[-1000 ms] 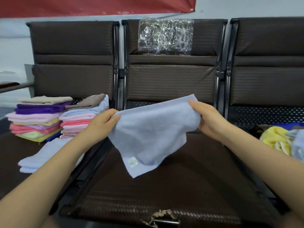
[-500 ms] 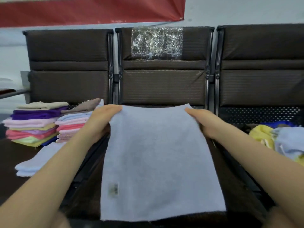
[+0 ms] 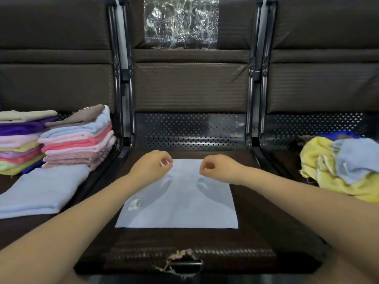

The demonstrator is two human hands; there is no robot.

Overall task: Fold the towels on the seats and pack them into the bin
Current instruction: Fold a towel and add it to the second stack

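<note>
A light blue towel lies spread flat on the middle seat, with a small label near its left edge. My left hand hovers over the towel's far left corner and my right hand over the far right part. Both hands have loosely curled fingers and hold nothing; their shadows fall on the cloth below. On the left seat lies a folded light blue towel in front of two stacks of folded towels. Unfolded yellow and blue towels are heaped on the right seat. No bin is in view.
Three dark brown seats stand in a row, joined by black metal frames. Crinkled clear plastic hangs on the middle backrest. The middle seat's front edge is torn.
The towel, held up by its top corners before, now lies flat on the middle seat. Both hands have let go of it and hover above its far edge.
</note>
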